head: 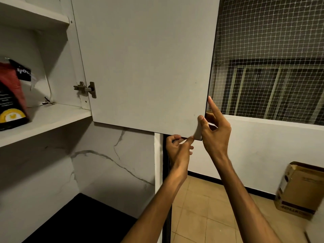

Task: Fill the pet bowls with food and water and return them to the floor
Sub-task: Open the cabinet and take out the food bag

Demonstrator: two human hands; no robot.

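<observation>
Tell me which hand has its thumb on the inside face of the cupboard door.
The right hand, pinching the cupboard door at its lower corner. The left hand sits lower, under the bottom edge.

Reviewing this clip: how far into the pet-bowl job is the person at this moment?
Early stage. Done: the cabinet door stands open, exposing a red and black bag on the shelf. In hand: the right hand pinches the door's lower corner, and the left hand touches its bottom edge. Left: no bowls are in view, so filling and returning them all remain.
</observation>
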